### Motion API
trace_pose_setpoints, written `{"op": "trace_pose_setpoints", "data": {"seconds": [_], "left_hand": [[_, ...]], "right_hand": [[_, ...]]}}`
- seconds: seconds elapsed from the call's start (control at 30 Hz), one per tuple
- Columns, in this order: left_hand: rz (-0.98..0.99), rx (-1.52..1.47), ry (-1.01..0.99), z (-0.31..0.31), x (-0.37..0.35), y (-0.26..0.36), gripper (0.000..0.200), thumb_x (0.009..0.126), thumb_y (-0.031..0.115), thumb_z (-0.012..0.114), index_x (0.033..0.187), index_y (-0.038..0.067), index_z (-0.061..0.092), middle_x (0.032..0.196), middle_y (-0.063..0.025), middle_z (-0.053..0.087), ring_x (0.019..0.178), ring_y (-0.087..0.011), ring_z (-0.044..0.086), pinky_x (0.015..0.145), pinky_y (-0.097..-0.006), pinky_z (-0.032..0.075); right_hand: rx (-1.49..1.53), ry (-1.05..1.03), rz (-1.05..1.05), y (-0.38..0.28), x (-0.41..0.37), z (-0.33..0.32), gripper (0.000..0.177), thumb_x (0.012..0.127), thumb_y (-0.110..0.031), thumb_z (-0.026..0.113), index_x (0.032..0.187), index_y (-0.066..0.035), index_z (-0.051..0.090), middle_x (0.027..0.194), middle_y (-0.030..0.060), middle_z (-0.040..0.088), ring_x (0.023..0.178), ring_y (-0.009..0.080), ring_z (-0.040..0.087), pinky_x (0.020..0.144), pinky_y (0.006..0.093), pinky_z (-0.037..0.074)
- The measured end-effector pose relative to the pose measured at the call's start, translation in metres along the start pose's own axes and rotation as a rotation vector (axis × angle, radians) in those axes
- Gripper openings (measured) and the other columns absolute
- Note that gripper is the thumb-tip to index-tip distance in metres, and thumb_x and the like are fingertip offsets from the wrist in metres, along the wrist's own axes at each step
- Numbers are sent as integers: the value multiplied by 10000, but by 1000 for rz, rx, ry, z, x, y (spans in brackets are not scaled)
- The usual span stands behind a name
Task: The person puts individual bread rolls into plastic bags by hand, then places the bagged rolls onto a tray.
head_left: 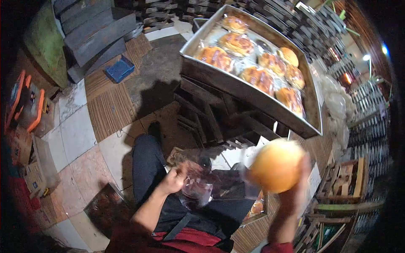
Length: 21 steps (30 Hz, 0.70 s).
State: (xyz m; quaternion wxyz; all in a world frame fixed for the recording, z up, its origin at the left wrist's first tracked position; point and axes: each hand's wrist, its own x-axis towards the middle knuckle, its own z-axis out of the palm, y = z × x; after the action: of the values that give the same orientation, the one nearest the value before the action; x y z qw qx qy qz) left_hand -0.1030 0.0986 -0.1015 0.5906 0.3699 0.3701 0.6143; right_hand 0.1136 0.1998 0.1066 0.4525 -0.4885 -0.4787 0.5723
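My left hand (175, 180) pinches the edge of a clear plastic bag (213, 185), which stretches across above my lap. My right hand (303, 177) grips a round golden bun (275, 166), held up to the right of the bag and blurred by motion. Between the hands, the bag's right side reaches close to the bun. Ahead of me, a deep metal tray (249, 98) holds several browned buns (258, 79), most in clear wrappers. A plain round bun (289, 56) sits at the tray's right side.
Under the tray are stacked dark metal pans (211, 111). A second container with buns (257, 207) shows low by my right leg. Clear plastic bags (337, 101) hang at right, beside a wooden crate (344, 181). A blue tray (120, 69) lies on the tiled floor.
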Motion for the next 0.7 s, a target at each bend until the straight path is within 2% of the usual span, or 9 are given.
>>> {"op": "trace_pose_setpoints", "data": {"seconds": [0.17, 0.23, 0.3, 0.4, 0.43, 0.47, 0.53, 0.57, 0.7], "left_hand": [[-261, 358, -197, 17, -26, 58, 475, 783, 197, 679, 1173, 52, 451, 898, -17, 528, 785, -75, 512, 676, -223, 437], [-92, 678, 232, 14, -35, 61, 502, 770, 182, 687, 1173, 24, 432, 963, -69, 530, 781, -107, 514, 650, -241, 439], [153, 760, 764, 11, -39, 57, 513, 794, 147, 651, 1210, 12, 383, 1057, -107, 501, 793, -138, 502, 644, -272, 438], [175, -215, 497, 66, -58, 83, 705, 842, 300, 597, 1353, 107, 151, 1259, -154, 373, 992, -216, 504, 859, -335, 431], [156, -386, 398, 76, -56, 81, 784, 829, 364, 598, 1372, 166, 69, 1305, -160, 326, 1096, -256, 470, 894, -374, 428], [140, -315, 510, 81, -46, 71, 688, 827, 507, 513, 1335, 113, 268, 1281, -149, 409, 1104, -276, 480, 897, -428, 432], [-221, -964, 148, 50, -37, 79, 601, 873, 495, 434, 1241, 19, 407, 1169, -183, 518, 1060, -276, 526, 899, -409, 434], [-306, -859, 427, 55, -35, 88, 654, 874, 558, 337, 1136, -14, 515, 1083, -179, 584, 1027, -281, 551, 937, -408, 404], [-309, -1064, 364, 41, -43, 58, 729, 855, 618, 291, 1190, 0, 484, 1154, -185, 545, 1056, -288, 535, 945, -431, 390]], "right_hand": [[-26, -275, 285, 118, -81, 6, 397, 803, -41, 592, 1153, -3, 408, 1062, 113, 515, 986, 177, 511, 852, 316, 444], [293, -91, 456, 132, -89, 9, 376, 813, 19, 546, 1161, 4, 404, 1037, 110, 544, 977, 179, 537, 859, 335, 456], [599, 19, 238, 123, -86, 15, 391, 837, -70, 535, 1188, 7, 382, 1102, 145, 506, 991, 227, 538, 876, 371, 452], [166, 83, -227, 119, -91, 35, 473, 824, -158, 562, 1238, -28, 375, 1198, 187, 448, 1060, 306, 513, 901, 419, 421], [-190, -239, -343, 105, -96, 43, 493, 810, -175, 586, 1242, -38, 390, 1201, 199, 452, 1071, 325, 504, 903, 425, 413], [-548, -562, -458, 84, -100, 54, 513, 797, -193, 610, 1245, -49, 405, 1204, 211, 457, 1082, 344, 494, 905, 431, 405], [-765, -810, -801, 70, -105, 74, 510, 771, -217, 623, 1223, -55, 448, 1182, 204, 492, 1109, 351, 474, 911, 434, 391], [-800, -779, -957, 72, -108, 70, 456, 741, -197, 604, 1164, -65, 497, 1120, 167, 535, 1090, 324, 481, 878, 442, 404], [-983, -610, -1197, 96, -77, 64, 326, 648, -156, 581, 963, -74, 569, 973, 124, 533, 926, 294, 509, 761, 429, 421]]}}
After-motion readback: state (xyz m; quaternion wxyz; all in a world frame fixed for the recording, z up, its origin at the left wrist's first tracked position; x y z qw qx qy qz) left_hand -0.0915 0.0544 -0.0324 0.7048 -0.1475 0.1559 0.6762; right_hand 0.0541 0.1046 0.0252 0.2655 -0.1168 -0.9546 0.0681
